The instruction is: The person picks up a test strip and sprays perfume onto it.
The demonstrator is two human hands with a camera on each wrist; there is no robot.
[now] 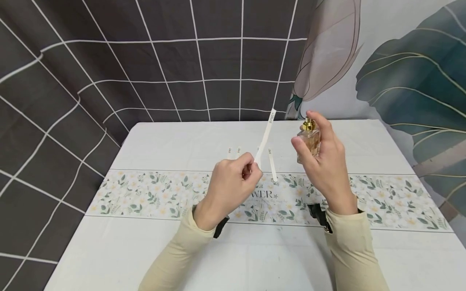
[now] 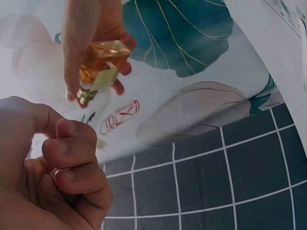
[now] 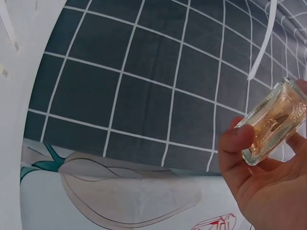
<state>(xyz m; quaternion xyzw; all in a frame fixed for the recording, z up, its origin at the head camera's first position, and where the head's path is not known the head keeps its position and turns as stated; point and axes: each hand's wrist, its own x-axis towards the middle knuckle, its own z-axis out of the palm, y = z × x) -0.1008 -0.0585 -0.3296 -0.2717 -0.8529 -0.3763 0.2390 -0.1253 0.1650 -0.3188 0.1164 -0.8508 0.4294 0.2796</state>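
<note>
My left hand [image 1: 233,180] pinches the lower end of a white paper scent strip [image 1: 266,133], which slants up and right with small print near its top. To its right, my right hand [image 1: 327,169] grips a clear glass perfume bottle [image 1: 312,142] with amber liquid. The index finger rests on top of the gold spray head [image 1: 308,124]. Strip and bottle are apart. In the right wrist view the bottle [image 3: 277,122] shows its faceted glass, and the strip [image 3: 263,50] stands beyond it. The left wrist view shows the left hand's curled fingers [image 2: 72,148].
Several more paper strips lie on the white table [image 1: 174,141] behind the left hand, one of them [image 1: 272,165] between the hands. A floral printed band [image 1: 145,194] crosses the tabletop. Dark grid cloth [image 1: 174,60] and a leaf-patterned curtain [image 1: 418,81] hang behind.
</note>
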